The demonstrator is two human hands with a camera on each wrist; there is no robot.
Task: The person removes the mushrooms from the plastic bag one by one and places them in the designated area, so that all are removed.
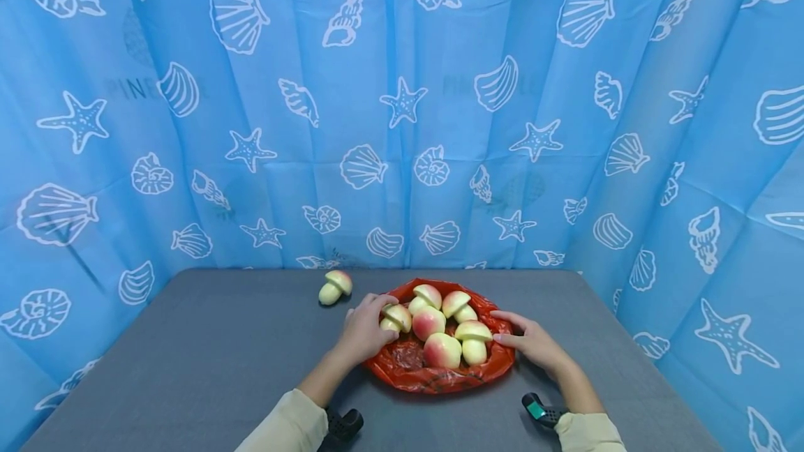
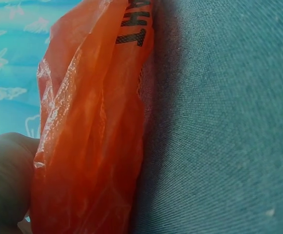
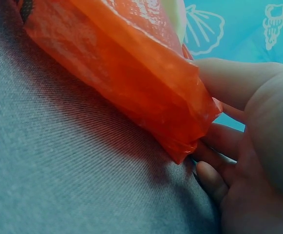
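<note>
A red plastic bag (image 1: 433,383) lies spread wide on the table, its mouth facing up, with several yellow-and-pink mushroom-shaped pieces (image 1: 475,340) in it. At the bag's left side, my left hand (image 1: 364,330) grips one mushroom-shaped piece (image 1: 397,317) between thumb and fingers. The left wrist view shows only part of that hand (image 2: 7,180) behind the bag's wall (image 2: 92,126); the piece is hidden there. My right hand (image 1: 534,344) pinches the bag's right rim, thumb on the inner side and other fingers outside, as the right wrist view also shows (image 3: 273,131).
Another mushroom-shaped piece (image 1: 335,287) lies on the grey table (image 1: 220,354) near its back edge, left of the bag. A blue curtain (image 1: 402,124) with white shell prints hangs behind the table and along its sides. Dark bands sit on both wrists.
</note>
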